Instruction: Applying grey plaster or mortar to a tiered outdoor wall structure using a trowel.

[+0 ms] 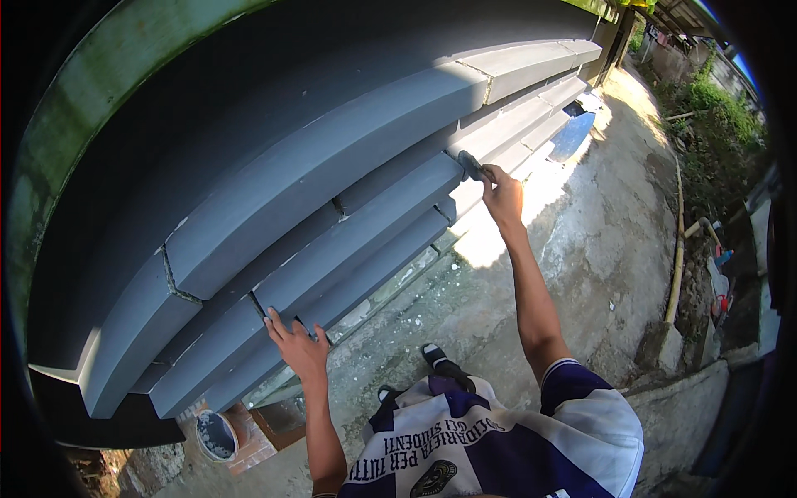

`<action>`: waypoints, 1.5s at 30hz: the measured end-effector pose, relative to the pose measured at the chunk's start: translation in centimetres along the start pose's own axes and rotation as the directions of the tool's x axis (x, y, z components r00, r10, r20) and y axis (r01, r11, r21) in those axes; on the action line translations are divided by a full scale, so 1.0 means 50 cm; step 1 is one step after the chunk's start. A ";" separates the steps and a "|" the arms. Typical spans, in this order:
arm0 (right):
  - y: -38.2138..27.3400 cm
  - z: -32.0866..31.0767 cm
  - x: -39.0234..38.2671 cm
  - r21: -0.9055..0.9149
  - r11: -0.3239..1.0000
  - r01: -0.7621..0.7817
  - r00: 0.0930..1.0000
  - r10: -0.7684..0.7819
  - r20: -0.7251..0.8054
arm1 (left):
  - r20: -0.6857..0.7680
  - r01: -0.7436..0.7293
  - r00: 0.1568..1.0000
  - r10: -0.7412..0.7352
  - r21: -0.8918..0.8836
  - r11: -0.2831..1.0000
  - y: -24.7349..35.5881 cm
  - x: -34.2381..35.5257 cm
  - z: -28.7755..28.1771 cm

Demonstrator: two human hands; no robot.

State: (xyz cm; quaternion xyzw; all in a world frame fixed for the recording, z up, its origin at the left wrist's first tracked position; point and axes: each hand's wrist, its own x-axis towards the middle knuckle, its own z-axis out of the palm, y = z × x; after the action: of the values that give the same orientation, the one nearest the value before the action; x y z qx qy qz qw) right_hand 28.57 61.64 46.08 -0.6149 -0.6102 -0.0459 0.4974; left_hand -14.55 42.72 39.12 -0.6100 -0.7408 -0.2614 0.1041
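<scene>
Long grey moulded ledges (324,149) run in stepped rows along the wall, with narrow joints between their sections. My right hand (504,199) is closed on a small dark, rounded, flat object (469,164), its exact kind unclear. That object lies against the end of a middle ledge, by a joint. Lower on the left, my left hand (300,349) rests its spread fingertips on a ledge, beside a dark joint (257,304). Nothing shows in its fingers.
A bucket (217,436) with grey stuff inside stands on brown tile-like pieces at lower left. Farther along the wall is a blue container (573,137). A concrete path (614,216) runs alongside, edged by a bamboo pole (679,241) and plants (718,100).
</scene>
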 end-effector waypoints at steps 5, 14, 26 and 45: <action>-0.016 0.008 0.100 0.044 0.935 0.351 0.933 -0.353 0.065 | -0.032 0.009 0.999 -0.008 0.013 1.000 0.017 0.005 -0.001; 0.021 0.098 0.155 0.302 0.950 0.071 0.948 -0.159 0.275 | -0.056 0.034 0.998 -0.036 -0.033 0.999 0.030 0.005 0.000; -0.238 0.145 -0.010 0.539 0.841 0.047 0.670 -0.427 0.607 | -0.099 0.061 0.993 -0.058 0.030 0.998 0.039 0.001 0.008; 0.015 0.102 0.056 -0.072 0.936 0.344 0.932 -0.331 0.148 | -0.047 0.078 0.996 -0.075 0.082 0.994 0.078 0.016 0.009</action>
State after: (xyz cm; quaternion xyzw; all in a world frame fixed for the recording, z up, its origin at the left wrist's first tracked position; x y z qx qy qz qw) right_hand 27.07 67.18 44.96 -0.5258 -0.7358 -0.1193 0.4097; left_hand -10.92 44.10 40.12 -0.5704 -0.7714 -0.2474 0.1356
